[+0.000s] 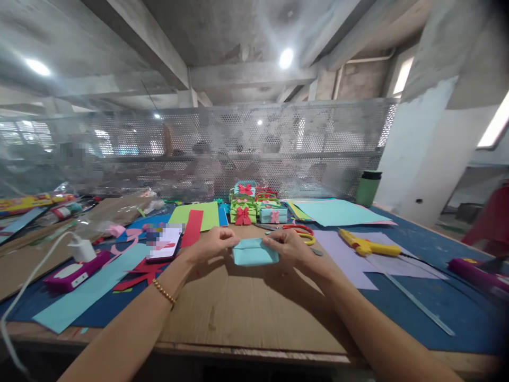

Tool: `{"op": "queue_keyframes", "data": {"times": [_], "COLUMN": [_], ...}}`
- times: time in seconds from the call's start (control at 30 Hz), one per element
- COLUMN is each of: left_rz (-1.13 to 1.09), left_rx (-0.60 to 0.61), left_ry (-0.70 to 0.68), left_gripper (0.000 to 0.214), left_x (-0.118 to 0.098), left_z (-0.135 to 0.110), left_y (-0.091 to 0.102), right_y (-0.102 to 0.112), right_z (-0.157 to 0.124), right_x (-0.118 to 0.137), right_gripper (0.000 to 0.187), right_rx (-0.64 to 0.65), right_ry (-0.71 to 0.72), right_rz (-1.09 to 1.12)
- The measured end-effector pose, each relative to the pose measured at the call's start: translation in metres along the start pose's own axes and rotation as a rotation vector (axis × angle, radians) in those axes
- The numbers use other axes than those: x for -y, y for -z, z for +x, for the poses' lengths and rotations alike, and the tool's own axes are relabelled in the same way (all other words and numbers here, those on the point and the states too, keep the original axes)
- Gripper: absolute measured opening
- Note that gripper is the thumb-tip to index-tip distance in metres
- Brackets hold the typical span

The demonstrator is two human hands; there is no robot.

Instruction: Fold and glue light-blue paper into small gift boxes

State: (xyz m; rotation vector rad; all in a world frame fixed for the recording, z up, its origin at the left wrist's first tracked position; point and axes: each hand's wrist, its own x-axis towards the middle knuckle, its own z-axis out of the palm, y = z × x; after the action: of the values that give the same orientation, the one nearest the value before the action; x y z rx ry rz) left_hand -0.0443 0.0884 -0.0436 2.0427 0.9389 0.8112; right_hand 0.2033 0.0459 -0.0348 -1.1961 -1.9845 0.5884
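Between my two hands is a small folded light-blue paper box [256, 254], raised a little over a sheet of brown cardboard [238, 313]. My left hand [213, 244] pinches its left end, and my right hand [289, 246] grips the upper right corner. The fingertips behind the paper are hidden. Just beyond my right hand lie scissors with red and yellow handles [304, 233]. Past the box stand several small paper bags with bows, among them a green one with a red bow [243, 214] and a light-blue one with a pink bow [273, 214].
A yellow glue gun [368, 245] rests on lilac paper [342, 254] to the right, beside a clear glue stick [419, 305]. On the left are a phone [165, 243], a purple power strip [77, 271] and paper strips. A green tumbler [368, 190] stands before the perforated metal screen [278, 143].
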Motion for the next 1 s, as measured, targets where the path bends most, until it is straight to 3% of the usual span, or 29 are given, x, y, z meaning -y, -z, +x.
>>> {"op": "queue_keyframes", "data": {"times": [0.43, 0.77, 1.0], "left_rz": [-0.013, -0.021, -0.011], "left_rx": [-0.062, 0.065, 0.017], "left_ry": [-0.057, -0.014, -0.022], "left_gripper": [0.029, 0.038, 0.037], "left_x": [0.008, 0.006, 0.011], "left_z": [0.006, 0.003, 0.005], "left_y": [-0.006, -0.006, -0.007], "right_y": [-0.006, -0.005, -0.008], "right_z": [0.003, 0.003, 0.004], "right_x": [-0.005, -0.006, -0.006], "right_gripper": [0.042, 0.04, 0.042], "right_rx": [-0.011, -0.016, -0.014], "right_ry": [-0.002, 0.0, -0.008], "right_rz": [0.021, 0.026, 0.026]}}
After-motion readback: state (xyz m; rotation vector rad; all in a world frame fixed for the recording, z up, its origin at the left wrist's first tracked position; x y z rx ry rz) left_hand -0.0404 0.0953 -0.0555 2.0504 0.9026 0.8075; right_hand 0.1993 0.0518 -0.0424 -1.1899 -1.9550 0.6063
